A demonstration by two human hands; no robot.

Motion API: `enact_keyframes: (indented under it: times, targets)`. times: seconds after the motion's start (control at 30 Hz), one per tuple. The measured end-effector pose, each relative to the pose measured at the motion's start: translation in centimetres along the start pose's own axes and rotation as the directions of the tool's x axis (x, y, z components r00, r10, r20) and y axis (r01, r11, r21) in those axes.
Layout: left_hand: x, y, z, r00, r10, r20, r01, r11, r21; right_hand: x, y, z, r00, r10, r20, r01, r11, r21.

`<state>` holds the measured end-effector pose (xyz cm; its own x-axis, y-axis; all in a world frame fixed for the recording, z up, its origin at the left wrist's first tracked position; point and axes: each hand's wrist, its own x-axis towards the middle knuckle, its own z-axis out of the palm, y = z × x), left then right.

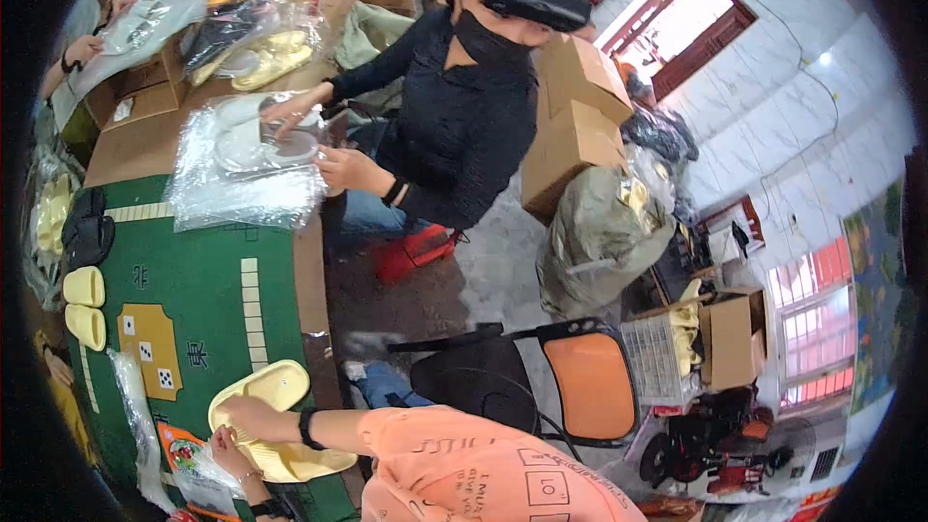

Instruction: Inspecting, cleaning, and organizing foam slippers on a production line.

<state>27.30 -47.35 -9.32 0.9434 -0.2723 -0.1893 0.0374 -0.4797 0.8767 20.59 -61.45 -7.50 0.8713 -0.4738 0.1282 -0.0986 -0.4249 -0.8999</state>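
Note:
A pair of pale yellow slippers lies near the table's close edge: one slipper (280,385) above, the other slipper (304,464) below. My right hand (253,418), with a black wristband, reaches over them, its fingers curled on the upper slipper. Just below, my left hand (235,459) is closed beside the slippers' left ends, with fingers bent; what it grips is hidden. Against it lies a clear plastic bag (215,474), next to an orange printed packet (182,447).
Across the table (184,275), a co-worker handles pale slippers (253,147) on clear bags (227,198). Another pair of yellow slippers (85,307) and a black pair (87,227) lie leftward. A chair (590,382) stands right; cartons (580,135) and a sack (599,246) stand behind.

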Motion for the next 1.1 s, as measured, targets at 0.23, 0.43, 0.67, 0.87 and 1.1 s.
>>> enact_keyframes:
  times: [0.23, 0.43, 0.67, 0.87, 1.1]
  targets:
    - [-1.2, 1.6, -2.8, 0.988, 0.127, -0.087, -0.115, 0.985, 0.129, 2.2, -2.6, 3.5, 0.924, -0.137, 0.358, 0.046, 0.967, 0.251]
    - [-1.0, -1.8, -2.7, 0.996, -0.086, 0.014, 0.082, 0.869, -0.487, 2.7, -1.4, 3.5, 0.841, -0.145, 0.522, -0.077, 0.921, 0.381]
    - [-2.1, -3.2, 0.7, 0.876, -0.429, -0.219, -0.094, 0.292, -0.952, 4.1, -0.1, 3.7, 0.78, 0.111, 0.616, -0.415, 0.828, 0.377]
    - [-3.9, -1.0, 2.3, 0.819, -0.38, -0.43, 0.171, 0.877, -0.448, 5.0, -0.1, 3.5, 0.683, 0.111, 0.721, -0.453, 0.839, 0.3]
    - [-5.3, 0.4, 3.5, 0.805, -0.314, -0.503, 0.066, 0.89, -0.451, 4.6, 0.1, 3.9, 0.608, 0.042, 0.793, -0.345, 0.913, 0.216]
